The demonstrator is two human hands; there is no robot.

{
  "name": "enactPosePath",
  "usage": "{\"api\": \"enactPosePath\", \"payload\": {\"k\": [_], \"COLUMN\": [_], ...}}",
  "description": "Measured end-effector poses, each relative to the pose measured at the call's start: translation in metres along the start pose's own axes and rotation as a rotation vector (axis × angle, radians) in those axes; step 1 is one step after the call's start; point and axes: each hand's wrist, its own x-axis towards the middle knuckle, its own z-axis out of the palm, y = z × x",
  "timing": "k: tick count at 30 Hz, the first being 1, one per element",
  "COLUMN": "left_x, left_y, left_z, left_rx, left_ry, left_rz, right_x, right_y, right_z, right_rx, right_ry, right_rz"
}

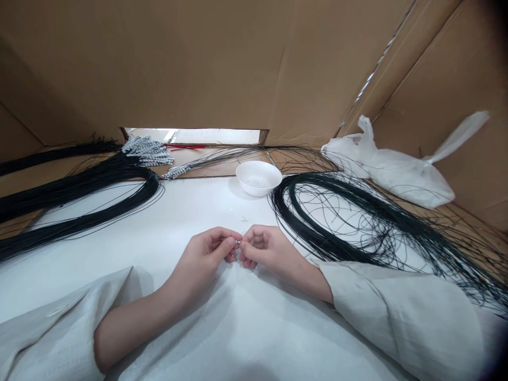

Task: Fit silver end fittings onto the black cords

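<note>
My left hand (208, 250) and my right hand (266, 247) meet over the white work surface (186, 203). Thumb and forefinger are pinched on each side, with the fingertips almost touching. Between them is a tiny light-coloured piece (238, 242), gripped from both sides and too small to name. A small clear or whitish bit (244, 218) lies on the surface just beyond my hands. Farther back stands a white bowl (260, 189), its contents too faint to make out.
A looped bundle of black cords (148, 185) lies at left, near a cluster of black-and-white patterned ends (146, 151). Another dark cord bundle (337, 185) spreads loose strands at right. Behind are red strands (184, 146), knotted white plastic bags (408, 174) and cardboard walls (198, 63) with a slot.
</note>
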Motion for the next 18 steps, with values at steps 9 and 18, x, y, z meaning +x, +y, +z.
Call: {"api": "enactPosePath", "payload": {"k": [9,18], "left_x": [0.0000,-0.0017], "left_y": [0.0016,0.0012], "left_z": [0.0002,-0.0001], "left_rx": [-0.031,-0.038], "left_ry": [0.007,0.000], "left_rz": [-0.009,-0.003], "right_x": [0.0000,0.0018], "right_y": [-0.0034,-0.0033], "right_z": [0.0007,-0.0017], "right_rx": [0.013,0.045], "right_ry": [0.012,-0.025], "right_rz": [0.039,0.048]}}
